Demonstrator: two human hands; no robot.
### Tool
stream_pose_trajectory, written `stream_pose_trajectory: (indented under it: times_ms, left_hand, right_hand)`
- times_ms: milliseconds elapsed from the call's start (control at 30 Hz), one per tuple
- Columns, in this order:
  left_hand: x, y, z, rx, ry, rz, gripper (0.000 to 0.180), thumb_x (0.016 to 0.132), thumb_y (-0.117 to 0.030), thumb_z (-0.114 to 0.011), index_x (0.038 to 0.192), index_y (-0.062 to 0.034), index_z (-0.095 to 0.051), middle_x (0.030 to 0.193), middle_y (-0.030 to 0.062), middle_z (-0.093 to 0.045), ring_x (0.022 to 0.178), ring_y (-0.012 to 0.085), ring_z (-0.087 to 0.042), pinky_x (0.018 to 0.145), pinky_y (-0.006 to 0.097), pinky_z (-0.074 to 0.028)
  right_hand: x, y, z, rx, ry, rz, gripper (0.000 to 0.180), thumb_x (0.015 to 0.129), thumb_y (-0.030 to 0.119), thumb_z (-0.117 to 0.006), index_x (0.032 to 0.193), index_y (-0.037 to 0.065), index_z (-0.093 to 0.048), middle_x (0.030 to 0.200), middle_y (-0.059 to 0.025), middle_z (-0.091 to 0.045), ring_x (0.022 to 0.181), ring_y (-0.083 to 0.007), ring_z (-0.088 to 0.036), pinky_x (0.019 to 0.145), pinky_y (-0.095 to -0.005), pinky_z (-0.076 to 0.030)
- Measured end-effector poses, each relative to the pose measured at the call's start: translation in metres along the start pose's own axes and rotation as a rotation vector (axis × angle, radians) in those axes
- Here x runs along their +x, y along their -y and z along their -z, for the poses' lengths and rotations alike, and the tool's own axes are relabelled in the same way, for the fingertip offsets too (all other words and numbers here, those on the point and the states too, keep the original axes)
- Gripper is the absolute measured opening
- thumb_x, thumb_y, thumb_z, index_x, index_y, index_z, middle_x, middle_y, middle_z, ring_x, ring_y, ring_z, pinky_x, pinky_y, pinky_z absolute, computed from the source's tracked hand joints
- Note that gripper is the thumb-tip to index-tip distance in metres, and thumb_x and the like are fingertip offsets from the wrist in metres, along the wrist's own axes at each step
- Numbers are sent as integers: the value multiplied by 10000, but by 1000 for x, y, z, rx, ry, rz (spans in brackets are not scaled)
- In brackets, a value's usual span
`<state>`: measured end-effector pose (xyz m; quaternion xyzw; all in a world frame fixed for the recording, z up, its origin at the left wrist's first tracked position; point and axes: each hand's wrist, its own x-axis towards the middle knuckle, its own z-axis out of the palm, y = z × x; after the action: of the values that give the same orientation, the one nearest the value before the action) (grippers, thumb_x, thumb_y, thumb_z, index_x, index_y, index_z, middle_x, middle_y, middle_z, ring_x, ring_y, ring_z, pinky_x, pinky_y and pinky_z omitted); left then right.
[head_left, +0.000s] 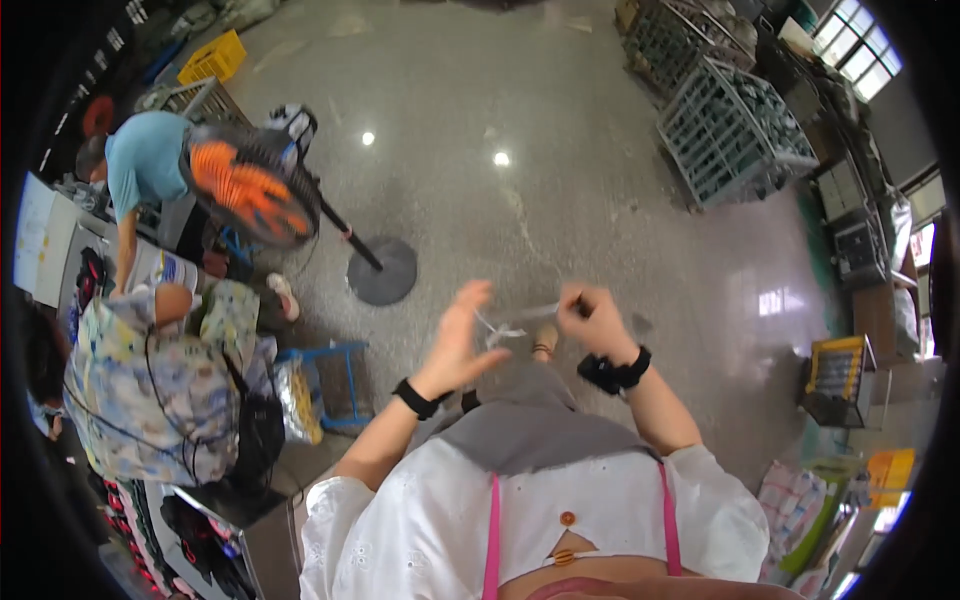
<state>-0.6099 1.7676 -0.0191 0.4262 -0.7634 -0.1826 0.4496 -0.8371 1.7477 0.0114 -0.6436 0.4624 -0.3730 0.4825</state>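
My left hand [455, 345] is held out in front of my waist, its fingers and thumb spread apart and slightly blurred. Opposite it, my right hand [592, 318] is closed, with the fingertips pinched on one end of a thin white string [540, 311]. The string runs across the gap between my hands and ends in a loose tangle by my left fingers. Whether it touches those fingers is hard to make out. Black bands circle both wrists, and the right one carries a small dark device [600, 374].
A standing fan [255, 185] with an orange centre rises on a round base [382, 270] ahead left. Two people work at the left, one in a light blue shirt [150, 150], one in patterned clothing [160, 400]. Metal cages [735, 130] stand far right; a blue frame [350, 385] is nearby.
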Motion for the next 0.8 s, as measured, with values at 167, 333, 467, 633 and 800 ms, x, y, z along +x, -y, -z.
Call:
stream_pose_trajectory:
  times_ms: [167, 333, 467, 633, 800]
  left_hand:
    - [100, 61, -87, -525, 416, 274, 236, 829, -230, -601, 924, -24, -536, 826, 61, -588, 727, 155, -559, 649, 261, -450]
    - [182, 132, -62, -808, 186, 893, 333, 935, -305, -419, 706, -72, -485, 586, -49, -415, 525, 41, -374, 467, 199, -301]
    - [233, 197, -43, -990, -156, 1016, 315, 929, -273, -427, 673, -91, -459, 569, -39, -407, 482, 63, -347, 430, 200, -270]
    - [293, 286, -27, -1442, -581, 967, 232, 887, -190, -455, 680, -88, -474, 562, -39, -420, 440, 58, -310, 390, 211, -223]
    - [399, 374, 10, -678, -216, 867, 232, 845, -143, -420, 637, -60, -480, 556, -30, -403, 516, 68, -338, 465, 242, -284]
  right_hand:
    - [116, -24, 66, 439, 162, -100, 104, 732, 42, -569, 657, 47, -497, 585, 44, -439, 527, -45, -383, 467, -206, -301]
    - [272, -65, 184, 663, 67, -263, 150, 734, 11, -535, 613, 67, -465, 505, 13, -424, 419, -63, -380, 382, -213, -278]
    - [393, -124, 165, 768, 92, -458, 244, 743, 0, -528, 551, 108, -422, 490, 15, -417, 403, -80, -373, 365, -228, -276]
    - [542, -196, 110, 620, 340, -757, 83, 761, 38, -548, 691, 59, -509, 598, -27, -507, 470, -105, -448, 403, -225, -320]
    - [683, -133, 52, -138, 399, -332, 325, 794, 63, -562, 1114, 30, -513, 982, -78, -568, 566, -84, -485, 458, -216, -394]
